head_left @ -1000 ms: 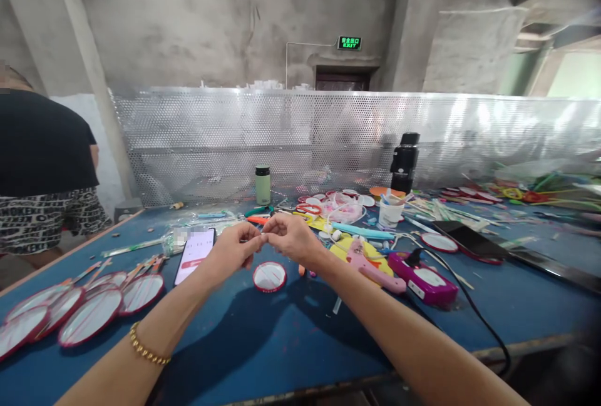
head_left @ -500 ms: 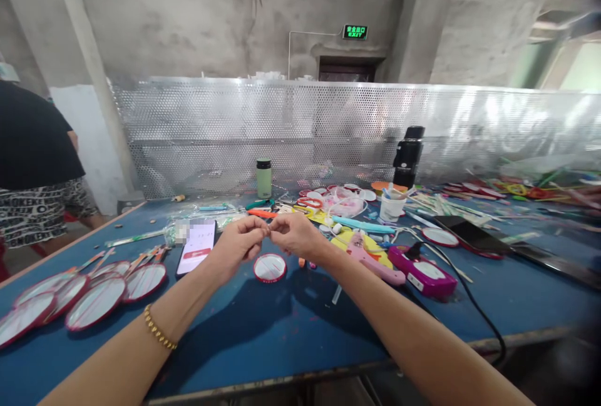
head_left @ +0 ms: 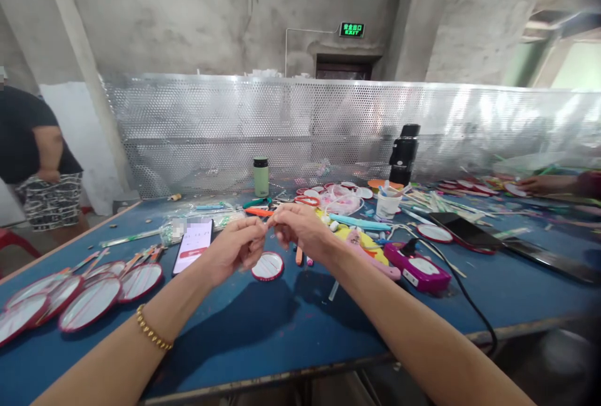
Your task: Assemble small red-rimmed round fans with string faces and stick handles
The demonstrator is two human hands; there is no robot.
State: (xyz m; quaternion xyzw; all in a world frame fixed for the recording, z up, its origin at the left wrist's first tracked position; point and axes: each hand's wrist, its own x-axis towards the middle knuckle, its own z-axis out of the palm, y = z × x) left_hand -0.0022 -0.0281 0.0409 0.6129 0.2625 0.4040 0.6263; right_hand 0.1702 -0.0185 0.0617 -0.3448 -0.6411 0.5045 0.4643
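Observation:
My left hand (head_left: 238,244) and my right hand (head_left: 300,229) meet above the blue table, fingertips pinched together. Whatever sits between them is too small to make out. Just below lies a small round disc (head_left: 267,266) with a red rim and a pale face, flat on the table. Left of my left hand, a phone (head_left: 193,246) with a lit screen rests on the table. Beneath my right hand are a short orange stick (head_left: 299,256) and a pink one (head_left: 309,261). A pink glue gun (head_left: 370,257) lies right of my right wrist.
Several red-rimmed round pieces (head_left: 91,303) overlap at the left. A purple box with a black cable (head_left: 417,268), a white cup (head_left: 387,204), a black flask (head_left: 404,154) and a green bottle (head_left: 261,177) stand beyond. A co-worker's hand (head_left: 539,185) is far right; another person (head_left: 40,143) stands left.
My hands stay together at the fingertips, the right one turned slightly with its fingers more curled. The view has shifted a little. The co-worker's hand at far right shows more, over a disc.

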